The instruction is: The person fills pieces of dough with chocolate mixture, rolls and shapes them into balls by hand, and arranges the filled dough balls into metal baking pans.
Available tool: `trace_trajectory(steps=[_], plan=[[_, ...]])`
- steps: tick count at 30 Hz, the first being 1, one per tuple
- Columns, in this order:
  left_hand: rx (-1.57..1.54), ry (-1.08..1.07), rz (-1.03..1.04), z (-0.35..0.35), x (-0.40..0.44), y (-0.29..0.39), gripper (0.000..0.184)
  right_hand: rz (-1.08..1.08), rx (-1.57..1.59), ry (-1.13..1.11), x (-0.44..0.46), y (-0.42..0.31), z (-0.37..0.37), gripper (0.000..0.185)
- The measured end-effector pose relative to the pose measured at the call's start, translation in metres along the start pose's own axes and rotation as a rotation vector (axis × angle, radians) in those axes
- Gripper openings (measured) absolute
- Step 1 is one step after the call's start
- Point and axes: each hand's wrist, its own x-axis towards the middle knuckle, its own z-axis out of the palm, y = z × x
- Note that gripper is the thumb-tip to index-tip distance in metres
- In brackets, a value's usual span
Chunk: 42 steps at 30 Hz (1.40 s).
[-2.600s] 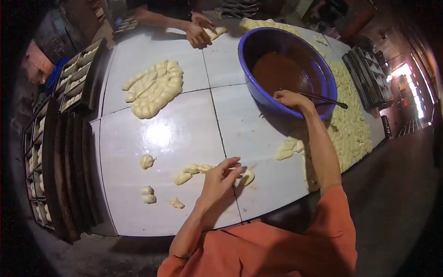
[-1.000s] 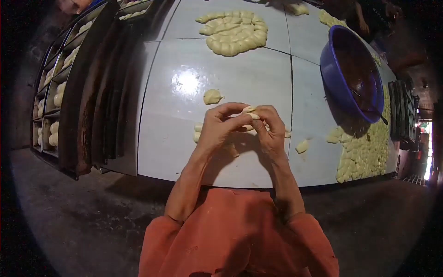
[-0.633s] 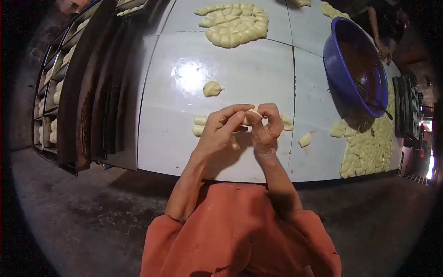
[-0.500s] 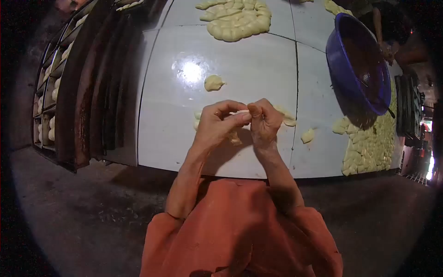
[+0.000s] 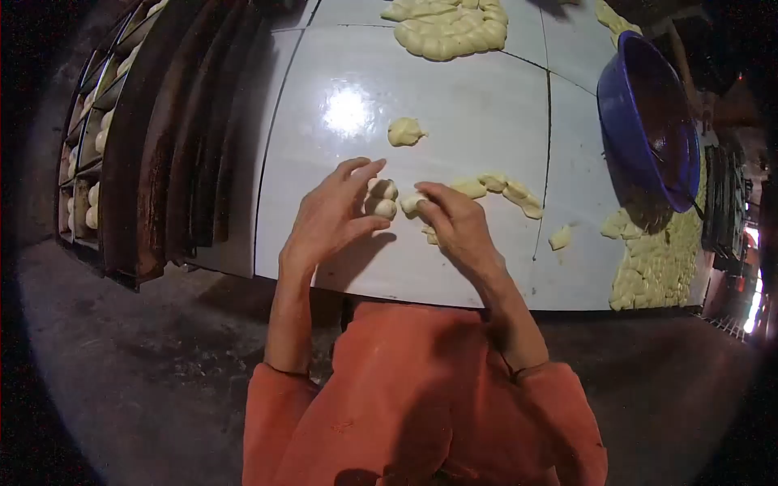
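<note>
Left hand [image 5: 324, 212] spread just left of paired dough balls [image 5: 382, 208] on counter [image 5: 462, 97]; contact unclear. Right hand [image 5: 459, 220] pinching dough piece [image 5: 410, 202] just right of them. Dough strip [image 5: 519, 195] farther right, blue tub [image 5: 622, 134] far right.

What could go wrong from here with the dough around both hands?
1. The dough piece pinched in the right hand might stick to the hand or lose its shape if squeezed hard.
2. The left hand curves close around the paired dough balls, so a small slip could nudge or dent them.
3. A dough scrap lies close beside the right hand, which might brush it along the table.
</note>
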Motion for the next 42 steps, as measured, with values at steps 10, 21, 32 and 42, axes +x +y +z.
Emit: trace_trajectory(steps=[10,21,32,42], plan=[[-0.083,0.020,0.022,0.022,0.003,-0.013,0.034,0.046,-0.070,-0.010,0.000,-0.015,0.021,0.031],[0.199,0.163,0.001,0.022,-0.029,-0.006,0.080,-0.264,-0.473,0.267,-0.022,0.001,-0.015,0.041],[-0.110,0.082,0.601,0.125,0.086,0.102,0.051,-0.083,-0.521,0.498,-0.047,0.064,-0.125,0.020],[-0.235,-0.117,0.496,0.172,0.117,0.133,0.023,0.297,0.576,0.335,-0.056,0.044,-0.170,0.018]])
